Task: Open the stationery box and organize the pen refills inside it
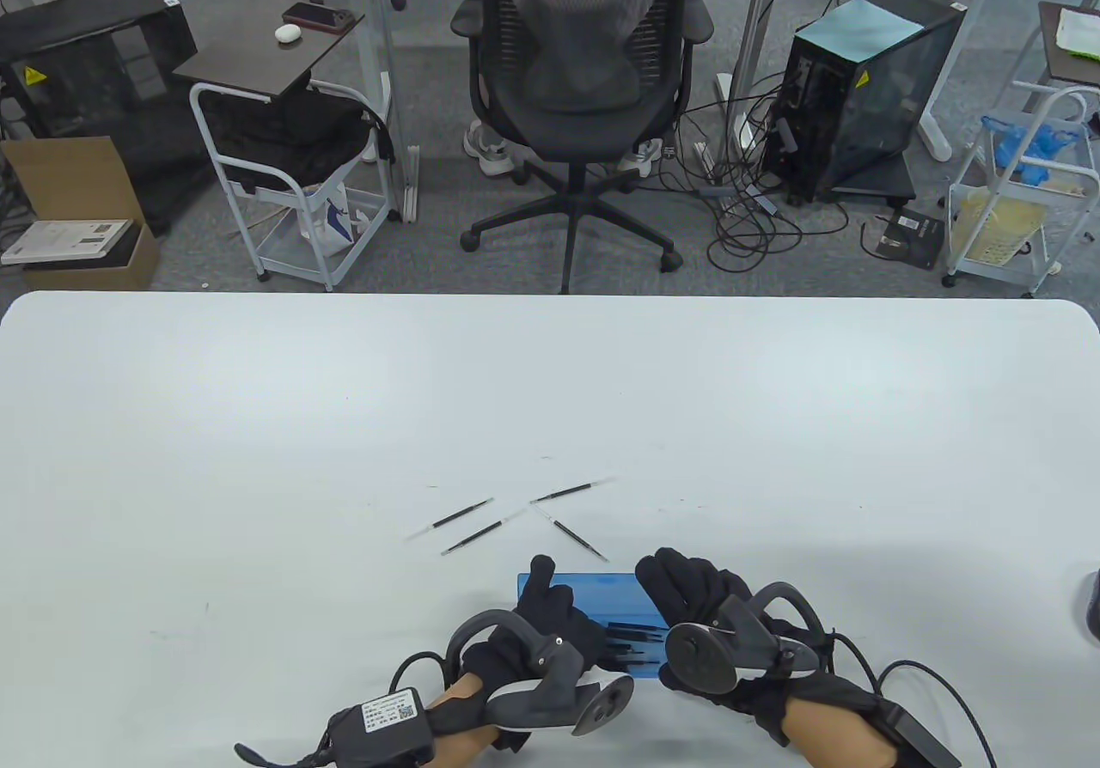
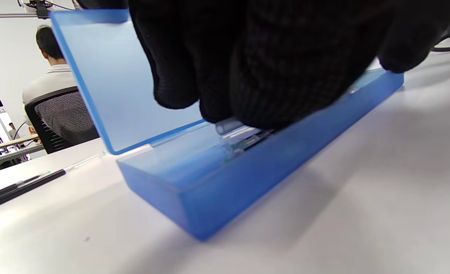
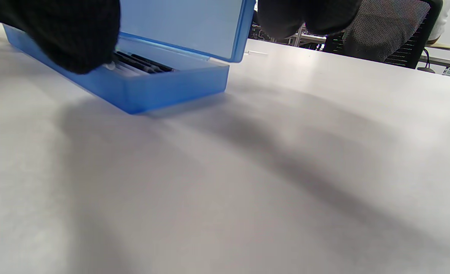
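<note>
The blue box is lying open on the table at the near edge, its lid standing upright, with several refills already lying lengthwise in the tray and four more refills lying loose just beyond it. The left hand is reaching into the tray with fingers curled down over a refill, though a true grip cannot be told, while the right hand is resting at the lid's right end, its grasp also not discernible. To do this step well, the operator should be laying each refill parallel to the long wall, steadying the lid so it is not dropping shut.
</note>
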### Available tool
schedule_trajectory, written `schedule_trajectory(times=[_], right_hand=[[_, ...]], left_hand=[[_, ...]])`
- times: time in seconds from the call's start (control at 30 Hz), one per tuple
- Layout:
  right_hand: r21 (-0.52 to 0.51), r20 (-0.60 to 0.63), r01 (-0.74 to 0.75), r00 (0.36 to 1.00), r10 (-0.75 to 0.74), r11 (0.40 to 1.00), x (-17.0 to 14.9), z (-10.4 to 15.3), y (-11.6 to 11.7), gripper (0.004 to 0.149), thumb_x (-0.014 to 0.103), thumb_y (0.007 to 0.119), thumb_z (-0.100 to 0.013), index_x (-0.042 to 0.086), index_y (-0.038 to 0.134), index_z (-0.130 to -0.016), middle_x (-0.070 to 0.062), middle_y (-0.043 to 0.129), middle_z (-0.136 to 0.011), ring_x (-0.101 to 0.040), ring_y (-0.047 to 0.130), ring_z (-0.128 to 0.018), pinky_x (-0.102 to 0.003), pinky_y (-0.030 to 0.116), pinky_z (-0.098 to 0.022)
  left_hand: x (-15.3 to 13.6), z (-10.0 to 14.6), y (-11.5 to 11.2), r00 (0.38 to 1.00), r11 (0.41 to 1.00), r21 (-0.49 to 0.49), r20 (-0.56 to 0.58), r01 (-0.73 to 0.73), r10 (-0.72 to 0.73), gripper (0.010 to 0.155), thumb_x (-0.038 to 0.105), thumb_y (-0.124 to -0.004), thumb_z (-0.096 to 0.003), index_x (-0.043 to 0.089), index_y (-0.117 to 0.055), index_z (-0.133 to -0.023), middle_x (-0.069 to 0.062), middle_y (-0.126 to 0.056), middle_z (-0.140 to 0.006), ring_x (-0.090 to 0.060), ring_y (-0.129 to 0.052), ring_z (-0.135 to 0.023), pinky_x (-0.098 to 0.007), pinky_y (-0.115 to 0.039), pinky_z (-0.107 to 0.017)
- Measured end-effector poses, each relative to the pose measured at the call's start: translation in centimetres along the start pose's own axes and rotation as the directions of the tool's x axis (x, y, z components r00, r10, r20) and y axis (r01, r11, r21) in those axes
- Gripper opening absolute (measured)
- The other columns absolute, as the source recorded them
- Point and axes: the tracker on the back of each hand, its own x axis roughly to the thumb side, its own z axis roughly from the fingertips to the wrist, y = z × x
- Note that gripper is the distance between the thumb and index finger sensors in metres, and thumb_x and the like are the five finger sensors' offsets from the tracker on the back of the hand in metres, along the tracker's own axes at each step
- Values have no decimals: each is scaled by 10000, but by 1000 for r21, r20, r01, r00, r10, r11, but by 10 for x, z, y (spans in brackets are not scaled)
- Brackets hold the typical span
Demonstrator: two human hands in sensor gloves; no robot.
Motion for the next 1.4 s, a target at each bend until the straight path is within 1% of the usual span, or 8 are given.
schedule_trajectory(times=[0.3,0.5,0.7,0.9,1.03,1.1,1.23,1.4], right_hand=[[0,-1,-4,1000,4,1000,0,0,0,1162,548,794,-456,66,-50,-1095,-324,114,-1182,-582,503,-1053,-665,554,-740],[0,-1,-4,1000,4,1000,0,0,0,1163,548,794,-455,65,-48,-1095,-326,114,-1182,-584,502,-1052,-665,553,-741],[-2,-2,-7,1000,7,1000,1,0,0,1162,548,794,-456,63,-46,-1096,-329,108,-1185,-588,493,-1055,-666,553,-740],[-3,-5,-9,1000,9,1000,1,0,0,1164,550,796,-454,61,-42,-1098,-334,76,-1192,-593,492,-1059,-667,558,-738],[-8,-7,-11,1000,11,1000,1,0,0,1163,551,798,-452,59,-33,-1100,-337,52,-1196,-599,494,-1063,-669,564,-736],[-8,-8,-12,1000,12,1000,1,0,0,1163,551,798,-452,58,-32,-1100,-339,42,-1195,-601,491,-1065,-670,564,-736],[-9,-9,-12,1000,12,1000,1,0,0,1162,553,798,-450,56,-27,-1102,-337,28,-1195,-606,479,-1071,-671,563,-738],[-1,-7,-7,1000,7,1000,1,0,0,1163,554,791,-456,66,-49,-1096,-316,55,-1199,-602,477,-1067,-670,556,-740]], left_hand=[[0,1,0,1000,1000,-7,9,17,-17,500,334,-946,-443,272,-809,-920,89,-982,-858,-194,-913,-945,-659,-431,-865],[-15,12,26,999,995,88,2,-47,47,487,331,-947,-446,285,-815,-912,95,-984,-857,-190,-918,-937,-644,-462,-864],[-49,23,55,987,979,173,-105,-104,123,478,329,-937,-458,286,-812,-918,88,-979,-867,-195,-905,-947,-636,-473,-867],[-86,25,66,952,973,191,-250,-132,178,472,324,-936,-464,282,-818,-919,84,-980,-872,-203,-902,-951,-639,-468,-869],[-113,20,59,897,973,146,-382,-179,223,475,317,-936,-469,281,-817,-928,78,-977,-885,-207,-895,-961,-637,-456,-877],[-128,16,49,869,977,116,-446,-180,213,476,315,-937,-471,281,-817,-930,74,-976,-890,-208,-894,-963,-639,-453,-876],[-148,8,29,826,976,41,-526,-212,201,495,323,-944,-468,285,-809,-943,76,-964,-910,-211,-881,-978,-639,-445,-881],[-158,-2,4,788,964,-44,-585,-263,188,524,335,-959,-460,296,-800,-957,81,-953,-934,-207,-866,-999,-635,-430,-890]])
